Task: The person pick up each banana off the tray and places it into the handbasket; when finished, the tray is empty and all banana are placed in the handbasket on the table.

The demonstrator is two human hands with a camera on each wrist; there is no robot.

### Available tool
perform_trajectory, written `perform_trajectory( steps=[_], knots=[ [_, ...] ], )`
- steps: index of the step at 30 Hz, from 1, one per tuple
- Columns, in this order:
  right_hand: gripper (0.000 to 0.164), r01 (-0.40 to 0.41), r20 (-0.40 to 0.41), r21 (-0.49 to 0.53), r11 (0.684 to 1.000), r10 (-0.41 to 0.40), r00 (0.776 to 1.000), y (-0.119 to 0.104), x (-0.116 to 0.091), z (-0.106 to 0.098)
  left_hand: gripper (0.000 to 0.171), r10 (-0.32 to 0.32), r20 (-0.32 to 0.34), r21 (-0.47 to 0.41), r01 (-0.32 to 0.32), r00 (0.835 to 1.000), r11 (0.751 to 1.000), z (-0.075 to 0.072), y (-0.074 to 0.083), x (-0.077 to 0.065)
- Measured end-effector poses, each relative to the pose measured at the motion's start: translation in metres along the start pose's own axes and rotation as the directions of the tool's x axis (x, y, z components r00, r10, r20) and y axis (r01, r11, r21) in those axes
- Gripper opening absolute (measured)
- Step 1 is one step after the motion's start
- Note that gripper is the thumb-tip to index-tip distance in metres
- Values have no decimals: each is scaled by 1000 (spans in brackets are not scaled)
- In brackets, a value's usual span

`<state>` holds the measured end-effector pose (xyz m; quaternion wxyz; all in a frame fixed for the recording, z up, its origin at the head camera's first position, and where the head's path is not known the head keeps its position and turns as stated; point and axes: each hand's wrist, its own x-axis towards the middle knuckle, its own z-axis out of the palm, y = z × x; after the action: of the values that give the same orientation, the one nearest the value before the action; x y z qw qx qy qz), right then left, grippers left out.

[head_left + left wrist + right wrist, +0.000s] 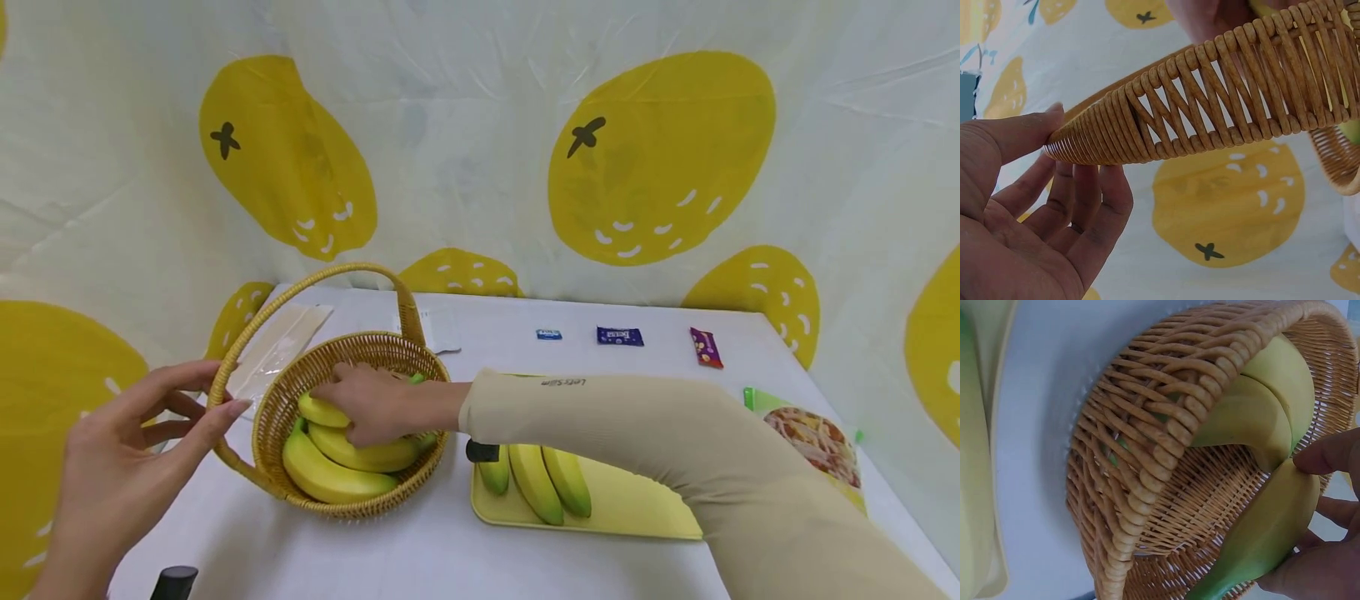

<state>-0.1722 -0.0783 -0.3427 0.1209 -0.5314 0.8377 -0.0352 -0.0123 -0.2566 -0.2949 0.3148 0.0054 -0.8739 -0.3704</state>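
Note:
My left hand [123,458] pinches the tall handle [288,302] of a wicker basket [341,508] between thumb and fingers. In the left wrist view, the fingertips lie along the underside of the woven handle [1100,134]. Inside the basket, my right hand [372,404] grips a banana [1272,525], yellow with a green end, close over the basket floor. Two more bananas [1247,415] lie side by side against the basket wall. Right of the basket, several bananas [532,483] rest on a yellow tray [645,510], partly hidden under the right sleeve.
Behind the basket lie a clear plastic package [273,354] and a white packet [444,330]. Farther right are a small blue packet [548,334], a dark blue one [619,337] and a purple one [706,347]. A bag with a pizza picture [813,442] lies at the right edge.

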Motion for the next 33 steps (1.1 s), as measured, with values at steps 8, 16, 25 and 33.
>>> perform_trajectory(
  steps=[8,16,25,33],
  knots=[
    [72,-36,-10,-40,999,36,999,4,10,2,49,-1,-1,-12,1,1000,1000,-1,4,1],
    [71,-36,59,-41,999,39,998,10,7,14,49,-20,2,-23,20,1000,1000,0,5,-1],
    [69,-27,83,16,1000,25,996,19,0,16,50,-25,1,-22,25,1000,999,2,4,-2],
    [59,48,24,33,998,-49,999,22,-11,3,50,-40,-10,-9,40,999,999,2,-1,-1]
  ],
)
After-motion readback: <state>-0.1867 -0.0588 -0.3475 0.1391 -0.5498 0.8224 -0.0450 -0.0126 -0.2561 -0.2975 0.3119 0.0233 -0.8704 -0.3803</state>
